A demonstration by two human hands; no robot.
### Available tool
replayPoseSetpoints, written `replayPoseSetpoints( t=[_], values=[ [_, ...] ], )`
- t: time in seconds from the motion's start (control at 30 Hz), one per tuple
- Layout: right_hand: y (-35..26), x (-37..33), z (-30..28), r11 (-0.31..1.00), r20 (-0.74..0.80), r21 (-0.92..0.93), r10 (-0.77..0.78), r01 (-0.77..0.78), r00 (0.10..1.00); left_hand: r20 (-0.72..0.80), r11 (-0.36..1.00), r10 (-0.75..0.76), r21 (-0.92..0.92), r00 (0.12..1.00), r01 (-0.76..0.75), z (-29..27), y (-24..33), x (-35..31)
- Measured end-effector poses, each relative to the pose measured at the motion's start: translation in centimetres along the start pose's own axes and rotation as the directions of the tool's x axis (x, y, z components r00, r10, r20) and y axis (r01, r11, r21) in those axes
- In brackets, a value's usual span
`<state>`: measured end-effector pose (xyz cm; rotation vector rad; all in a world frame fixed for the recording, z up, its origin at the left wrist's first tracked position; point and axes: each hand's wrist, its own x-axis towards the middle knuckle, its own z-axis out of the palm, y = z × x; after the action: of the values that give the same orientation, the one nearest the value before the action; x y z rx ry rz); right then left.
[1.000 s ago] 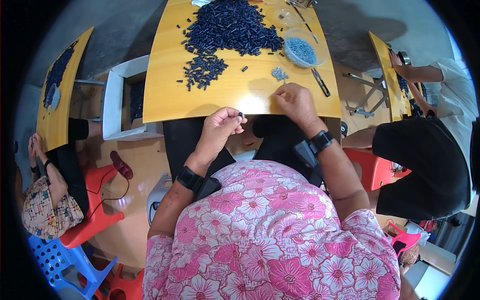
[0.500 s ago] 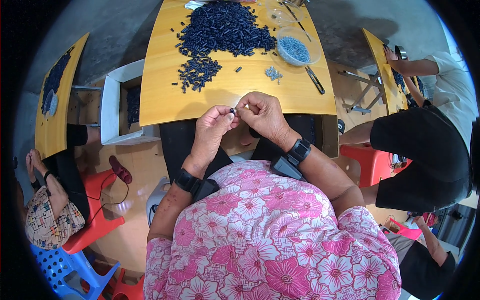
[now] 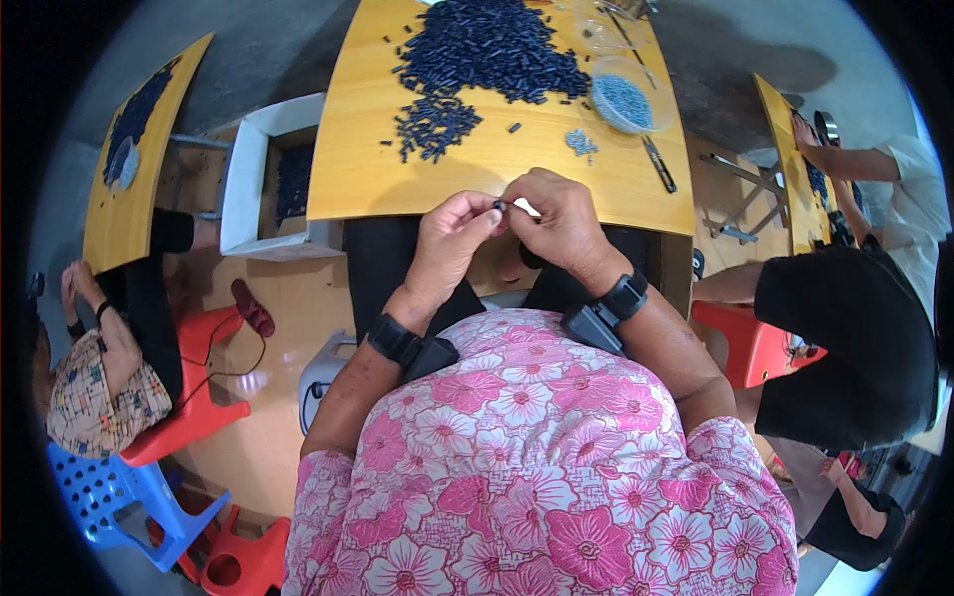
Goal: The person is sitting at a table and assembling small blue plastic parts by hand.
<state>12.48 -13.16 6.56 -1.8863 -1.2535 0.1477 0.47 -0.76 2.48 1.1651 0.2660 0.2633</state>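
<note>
My left hand (image 3: 449, 243) pinches a small dark cylindrical piece (image 3: 498, 206) between thumb and fingertips, just off the near edge of the table. Close against it, my right hand (image 3: 562, 226) has its thumb and finger pressed together at the piece's end. Whatever those right fingertips hold is too small to make out. Beyond the hands, a large heap of dark cylindrical pieces (image 3: 487, 50) covers the far part of the table (image 3: 363, 169). A smaller cluster of dark pieces (image 3: 435, 127) spreads nearer me, and a little group of silvery pieces (image 3: 580, 143) lies to its right.
A clear bowl of small blue-grey parts (image 3: 624, 102) stands at the right, with a slim dark tool (image 3: 660, 165) nearby. An open white box (image 3: 238, 214) is left of the table. People work at both sides, near red stools (image 3: 730, 343) and a blue stool (image 3: 129, 507).
The whole view has shifted, so the table and hands appear farther right and slightly higher. Both hands stay together at the dark piece.
</note>
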Motion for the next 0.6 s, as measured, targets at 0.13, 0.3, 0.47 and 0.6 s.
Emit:
replayPoseSetpoints(
  t=[0.13,0.3,0.47,0.6],
  values=[
    [-0.1,-0.3,0.4,0.988,-0.048,0.129,0.09,-0.083,0.995,-0.007,0.997,0.028,-0.068,1.0,-0.028,0.3,-0.1,0.2],
    [-0.9,0.0,0.0,0.96,0.014,0.162,0.228,-0.227,0.974,0.011,0.988,0.106,0.115,0.994,-0.106,0.0,0.9,0.1],
    [-0.9,0.4,-0.1,0.985,-0.029,0.089,0.151,-0.147,0.988,0.007,0.964,0.168,0.21,0.986,-0.166,0.2,1.6,0.3],
    [-0.7,1.1,-0.2,0.999,-0.052,-0.037,0.009,-0.011,0.999,-0.046,0.975,0.161,0.162,0.986,-0.152,0.2,0.8,1.2]
  ],
)
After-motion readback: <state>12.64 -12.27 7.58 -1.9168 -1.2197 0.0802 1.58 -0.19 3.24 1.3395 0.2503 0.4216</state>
